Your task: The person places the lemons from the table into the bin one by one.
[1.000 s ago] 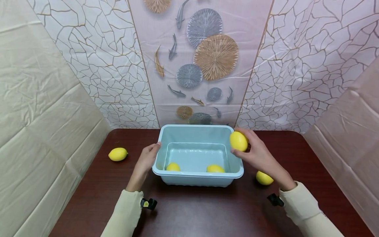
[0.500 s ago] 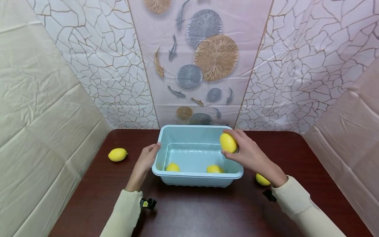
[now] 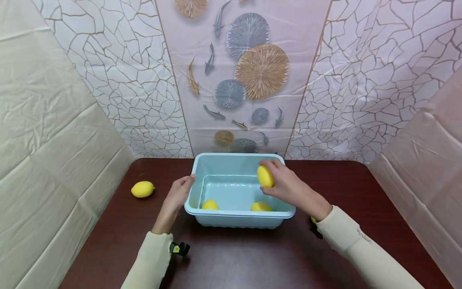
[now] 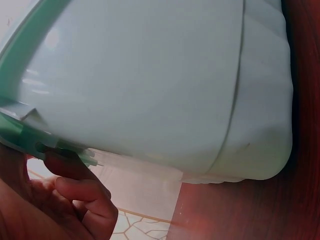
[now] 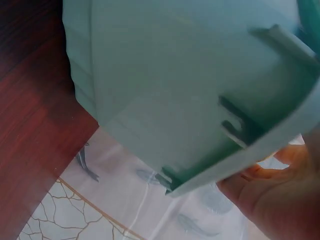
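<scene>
A light blue plastic basin (image 3: 238, 220) stands on the table with two lemons inside, one lemon (image 3: 210, 204) near its left front corner and another lemon (image 3: 261, 206) toward the right front. My left hand (image 3: 177, 195) grips the basin's left rim; in the left wrist view its curled fingers (image 4: 85, 195) show under the rim. Above the right part of the basin, my right hand (image 3: 286, 184) holds a lemon (image 3: 265, 176) between thumb and fingers. The right wrist view has the basin's outer wall (image 5: 150, 75) in front, with part of the hand (image 5: 275, 195) beyond the rim.
One lemon (image 3: 142, 189) lies on the dark red table (image 3: 231, 257) left of the basin. Another lemon (image 3: 313, 219) sits to the right, mostly hidden behind the right wrist. A patterned cloth backdrop (image 3: 234, 80) rises behind the table, with pale cloth walls at both sides.
My right hand has moved left with its lemon, from the basin's right rim to over the inside. The right forearm now covers most of the table lemon there. My left hand stays on the rim.
</scene>
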The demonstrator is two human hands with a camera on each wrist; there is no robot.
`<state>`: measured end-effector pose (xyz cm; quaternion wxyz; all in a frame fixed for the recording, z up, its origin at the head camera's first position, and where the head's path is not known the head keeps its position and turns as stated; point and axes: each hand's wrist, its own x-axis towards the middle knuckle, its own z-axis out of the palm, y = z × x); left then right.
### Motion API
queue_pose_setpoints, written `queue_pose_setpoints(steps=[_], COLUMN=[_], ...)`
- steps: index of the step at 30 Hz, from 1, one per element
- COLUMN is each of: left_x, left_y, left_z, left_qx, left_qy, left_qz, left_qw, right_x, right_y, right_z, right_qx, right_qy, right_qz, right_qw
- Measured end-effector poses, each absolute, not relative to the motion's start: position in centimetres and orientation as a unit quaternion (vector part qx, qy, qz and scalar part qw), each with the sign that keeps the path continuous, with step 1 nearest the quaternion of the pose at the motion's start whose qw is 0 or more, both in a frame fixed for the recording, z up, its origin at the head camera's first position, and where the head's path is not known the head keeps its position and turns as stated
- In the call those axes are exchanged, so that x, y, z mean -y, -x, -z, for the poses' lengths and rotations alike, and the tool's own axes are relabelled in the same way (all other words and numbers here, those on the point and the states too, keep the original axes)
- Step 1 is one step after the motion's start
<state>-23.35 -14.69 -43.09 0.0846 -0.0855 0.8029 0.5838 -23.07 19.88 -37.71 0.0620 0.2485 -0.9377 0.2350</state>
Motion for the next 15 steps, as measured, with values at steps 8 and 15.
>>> queue_pose_setpoints(steps=[8, 15], left_x=[14.8, 14.6], left_y=[23.4, 23.3], left_z=[43.2, 43.0], left_qx=[-0.806, -0.802], left_qy=[0.086, 0.081], left_qz=[-0.579, -0.586], left_qw=[0.086, 0.086], right_x=[-19.0, -18.2], right_y=[24.4, 25.2], right_z=[39.0, 39.8], right_qx=[0.952, 0.963], right_qy=[-0.246, -0.254], right_qz=[-0.181, -0.091], right_qw=[0.028, 0.021])
